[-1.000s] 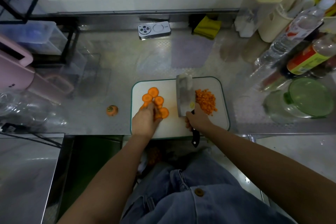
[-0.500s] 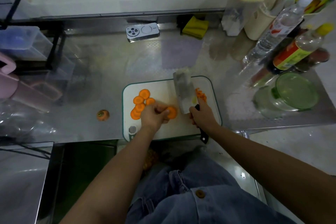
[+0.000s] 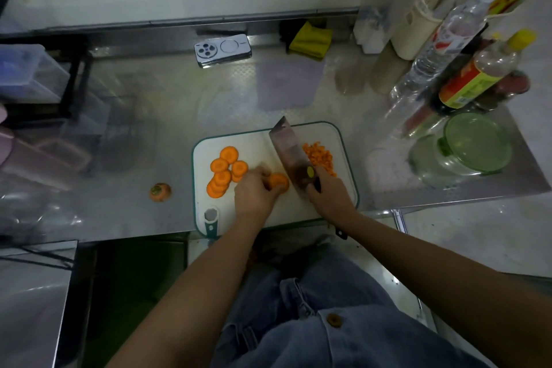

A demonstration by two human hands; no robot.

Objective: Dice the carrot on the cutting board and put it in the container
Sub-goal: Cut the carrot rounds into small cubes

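Nearest me, my left hand (image 3: 254, 194) has its fingers curled down onto one small stack of carrot rounds (image 3: 279, 182), holding it on the single cutting board (image 3: 263, 145). My right hand (image 3: 328, 197) has its fingers wrapped round the handle of the one cleaver (image 3: 288, 152), whose blade stands between that stack and one heap of diced carrot (image 3: 319, 157) on the board's right side. About six loose rounds (image 3: 222, 172) overlap on the board's left. One carrot stub (image 3: 160, 192) sits on the worktop (image 3: 149, 128), left of the board. Farther right is one green-lidded container (image 3: 475, 143), lid on. Farthest back lies one phone (image 3: 222, 49).
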